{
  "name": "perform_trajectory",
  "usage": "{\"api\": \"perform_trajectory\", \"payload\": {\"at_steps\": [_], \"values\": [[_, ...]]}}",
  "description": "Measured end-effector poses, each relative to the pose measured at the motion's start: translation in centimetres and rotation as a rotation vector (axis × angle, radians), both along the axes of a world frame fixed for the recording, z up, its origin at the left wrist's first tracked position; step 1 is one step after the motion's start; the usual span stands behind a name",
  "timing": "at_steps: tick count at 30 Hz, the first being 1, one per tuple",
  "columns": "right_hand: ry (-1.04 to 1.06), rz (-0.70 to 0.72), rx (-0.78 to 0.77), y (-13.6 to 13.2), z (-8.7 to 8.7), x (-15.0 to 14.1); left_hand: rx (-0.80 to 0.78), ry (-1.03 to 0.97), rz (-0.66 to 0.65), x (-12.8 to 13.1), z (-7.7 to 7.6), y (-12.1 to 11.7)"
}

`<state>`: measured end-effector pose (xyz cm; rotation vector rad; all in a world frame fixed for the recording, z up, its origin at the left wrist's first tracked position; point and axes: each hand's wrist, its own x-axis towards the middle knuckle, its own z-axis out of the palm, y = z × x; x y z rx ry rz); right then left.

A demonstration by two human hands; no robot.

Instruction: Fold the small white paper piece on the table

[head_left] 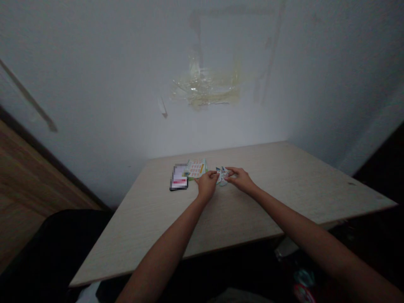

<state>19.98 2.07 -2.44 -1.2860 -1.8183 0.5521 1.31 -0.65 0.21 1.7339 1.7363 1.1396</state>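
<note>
Between my two hands is a small white piece with blue and greenish parts (222,177), too small to make out its kind. My left hand (206,185) pinches its left side, fingers curled together. From the right, my right hand (240,178) grips it between thumb and fingertips. Just left of my left hand lies a printed sheet or booklet (196,167) with rows of small pictures and a green edge. My left hand hides its lower right corner. A phone (179,179) with a lit, blurred screen lies beside the sheet.
The pale wooden table (268,214) stands against a grey-white wall (126,84) with peeling clear tape (202,90) on it. A dark chair-like shape (69,240) is at the left, near a wooden panel (25,181). Dim items lie below the table's right front edge.
</note>
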Motion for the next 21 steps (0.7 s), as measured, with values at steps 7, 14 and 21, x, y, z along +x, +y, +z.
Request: {"api": "perform_trajectory", "payload": {"at_steps": [7, 14, 21], "values": [[0.075, 0.039, 0.003, 0.56, -0.61, 0.15, 0.032, -0.038, -0.017, 0.06, 0.25, -0.29], [0.078, 0.035, -0.002, 0.82, -0.87, 0.17, 0.041, -0.051, -0.047, 0.21, 0.12, -0.2], [0.082, 0.058, -0.021, 0.65, -0.63, 0.19, 0.017, 0.001, -0.074, 0.42, -0.02, -0.3]]}}
